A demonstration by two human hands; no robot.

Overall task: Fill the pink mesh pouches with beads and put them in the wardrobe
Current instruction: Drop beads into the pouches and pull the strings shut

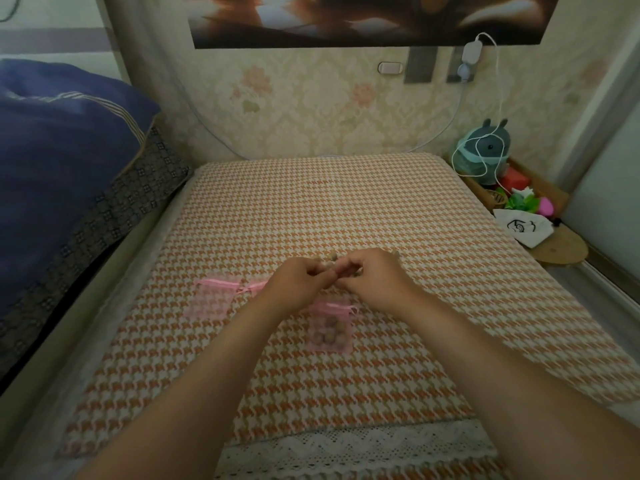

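Sheer pink mesh pouches lie on matt woven cloth.

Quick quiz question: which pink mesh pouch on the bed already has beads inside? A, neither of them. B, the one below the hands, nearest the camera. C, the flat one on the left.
B: round brownish beads show through the pouch below the hands, while the left pouch lies flat and looks empty.

One wide-angle view looks from the person's head, forward and down along both forearms onto the bed. The left hand and right hand sit near mid-frame, close to the lens. The wall stands at the far end, bent by the lens.
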